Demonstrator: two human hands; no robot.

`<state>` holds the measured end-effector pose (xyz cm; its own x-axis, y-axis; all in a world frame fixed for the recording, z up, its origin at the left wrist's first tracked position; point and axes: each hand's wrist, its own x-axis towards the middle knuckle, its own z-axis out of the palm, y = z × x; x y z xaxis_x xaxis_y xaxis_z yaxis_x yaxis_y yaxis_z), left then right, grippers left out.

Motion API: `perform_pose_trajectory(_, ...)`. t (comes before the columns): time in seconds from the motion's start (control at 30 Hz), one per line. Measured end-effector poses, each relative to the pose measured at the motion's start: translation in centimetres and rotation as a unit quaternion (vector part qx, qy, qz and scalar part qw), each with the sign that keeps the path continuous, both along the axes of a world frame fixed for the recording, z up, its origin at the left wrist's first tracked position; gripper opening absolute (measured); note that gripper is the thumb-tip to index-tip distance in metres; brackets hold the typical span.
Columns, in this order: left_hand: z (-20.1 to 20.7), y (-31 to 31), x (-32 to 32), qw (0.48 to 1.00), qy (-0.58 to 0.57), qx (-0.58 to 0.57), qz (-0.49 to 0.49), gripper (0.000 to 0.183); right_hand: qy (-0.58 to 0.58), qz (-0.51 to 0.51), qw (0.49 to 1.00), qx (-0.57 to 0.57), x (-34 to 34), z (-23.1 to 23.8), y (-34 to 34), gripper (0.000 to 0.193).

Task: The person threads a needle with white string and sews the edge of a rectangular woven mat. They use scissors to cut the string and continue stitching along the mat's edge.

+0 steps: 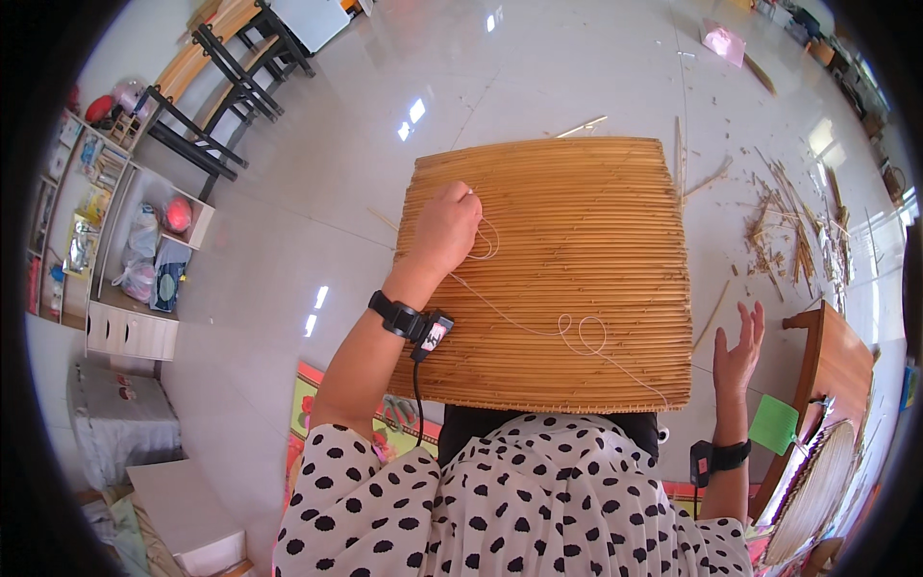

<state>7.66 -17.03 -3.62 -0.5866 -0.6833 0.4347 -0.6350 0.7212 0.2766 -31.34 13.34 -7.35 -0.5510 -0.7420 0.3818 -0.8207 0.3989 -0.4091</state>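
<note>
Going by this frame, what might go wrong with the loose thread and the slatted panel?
Tangling: the thin white thread lies in loose loops across the slatted panel, so it might knot or snag if drawn quickly.

Shifting: the right hand is open and off to the side of the panel, so the panel might slide if the left hand, which seems to pinch the thread, tugs hard.

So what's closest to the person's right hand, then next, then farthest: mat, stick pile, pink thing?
In the head view, from the right hand:
1. Mat, just to its left.
2. Stick pile, ahead and to the right.
3. Pink thing, far ahead.
</note>
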Motion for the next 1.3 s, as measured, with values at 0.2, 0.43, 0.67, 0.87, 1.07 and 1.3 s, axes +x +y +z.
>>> perform_pose_trajectory(0.2, 1.6, 1.0, -0.6, 0.992, 0.055, 0.112, -0.007, 0.006, -0.078, 0.035, 0.989, -0.119, 3.1, 7.0, -3.0, 0.053)
perform_pose_trajectory(0.43, 2.8, 2.0, -0.5, 0.991, 0.055, 0.106, 0.066, 0.012, 0.001, 0.234, 0.966, -0.107, 8.0, 12.2, -6.1, 0.046)
perform_pose_trajectory(0.67, -0.1, 1.0, -0.2, 0.991, 0.022, 0.077, 0.104, 0.013, -0.002, 0.337, 0.936, -0.106, 10.3, 8.7, -7.1, 0.039)
perform_pose_trajectory(0.87, -0.3, 1.2, -0.3, 0.995, 0.025, 0.0, 0.098, 0.011, -0.041, 0.346, 0.937, -0.036, 9.8, 5.8, -7.4, 0.036)
perform_pose_trajectory(1.07, 3.2, 2.4, 0.1, 0.914, 0.215, 0.329, 0.097, 0.009, -0.041, 0.39, 0.92, 0.015, 9.5, 7.1, -7.4, 0.035)
perform_pose_trajectory(1.3, 2.2, 2.7, 0.4, 0.988, 0.072, 0.1, 0.09, 0.012, -0.031, 0.378, 0.924, 0.044, 10.6, 7.2, -7.8, 0.033)
